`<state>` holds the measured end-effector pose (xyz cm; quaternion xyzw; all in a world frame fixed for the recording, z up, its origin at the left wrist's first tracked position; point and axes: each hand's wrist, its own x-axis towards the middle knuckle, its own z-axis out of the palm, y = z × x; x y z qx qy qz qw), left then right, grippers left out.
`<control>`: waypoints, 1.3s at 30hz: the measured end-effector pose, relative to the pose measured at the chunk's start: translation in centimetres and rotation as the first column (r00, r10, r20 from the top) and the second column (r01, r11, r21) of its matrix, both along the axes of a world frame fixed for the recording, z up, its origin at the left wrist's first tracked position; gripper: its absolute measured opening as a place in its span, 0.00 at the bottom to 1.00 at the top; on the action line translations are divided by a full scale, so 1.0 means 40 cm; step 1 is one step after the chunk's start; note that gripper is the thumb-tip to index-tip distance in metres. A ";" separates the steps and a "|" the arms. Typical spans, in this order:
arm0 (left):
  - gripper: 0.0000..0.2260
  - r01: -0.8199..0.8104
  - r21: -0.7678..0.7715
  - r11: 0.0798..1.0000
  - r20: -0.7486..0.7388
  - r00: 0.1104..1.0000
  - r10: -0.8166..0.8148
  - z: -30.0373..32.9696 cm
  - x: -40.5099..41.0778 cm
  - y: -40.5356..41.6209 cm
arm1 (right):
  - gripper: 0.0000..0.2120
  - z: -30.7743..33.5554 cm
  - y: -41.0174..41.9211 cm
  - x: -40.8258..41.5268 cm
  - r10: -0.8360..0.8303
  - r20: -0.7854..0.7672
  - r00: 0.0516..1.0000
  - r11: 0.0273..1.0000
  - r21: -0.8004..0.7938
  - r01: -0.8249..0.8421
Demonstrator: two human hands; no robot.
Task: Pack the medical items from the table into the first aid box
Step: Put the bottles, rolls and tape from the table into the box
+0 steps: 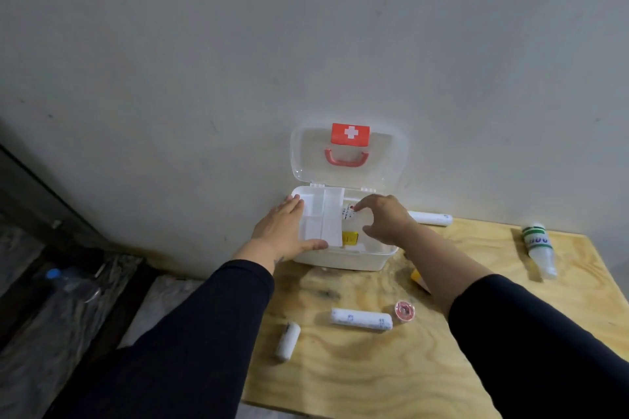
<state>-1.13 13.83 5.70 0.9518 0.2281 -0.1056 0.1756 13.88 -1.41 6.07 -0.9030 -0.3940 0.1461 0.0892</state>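
Note:
A white first aid box (343, 260) stands open at the table's far left, its clear lid (347, 156) with a red cross leaning on the wall. My left hand (284, 231) grips the box's white inner tray (321, 218) at its left side. My right hand (384, 219) reaches into the box's right half, fingers pinched around a small white packet (348, 213). A yellow item (350, 237) lies inside. On the table lie two bandage rolls (361, 319) (288, 340), a pink tape roll (403, 310), another white roll (430, 218) and a white bottle (539, 248).
A yellow-orange packet (418, 278) peeks out under my right forearm. The plywood table (374, 378) ends just left of the box, with a drop to a dark cluttered floor and a plastic bottle (71, 282). The wall stands directly behind the box.

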 end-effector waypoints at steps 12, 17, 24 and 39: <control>0.48 0.028 0.048 0.998 -0.024 0.999 -0.027 -0.013 0.001 0.006 | 0.17 -0.069 0.059 -0.040 -0.170 -0.124 0.978 0.959 0.210 0.193; 0.47 0.057 0.081 0.995 -0.050 0.997 -0.053 -0.002 0.008 0.006 | 0.17 -0.040 0.029 -0.033 -0.161 -0.094 0.983 0.954 0.240 0.179; 0.44 0.115 0.141 0.983 -0.068 0.992 -0.107 0.021 0.042 -0.011 | 0.16 0.016 -0.092 -0.006 -0.247 -0.046 0.968 0.907 0.340 0.248; 0.34 0.074 0.064 0.995 -0.058 0.996 -0.070 -0.020 0.058 -0.108 | 0.23 -0.158 -0.449 -0.094 -0.541 -0.244 0.805 0.779 0.217 0.589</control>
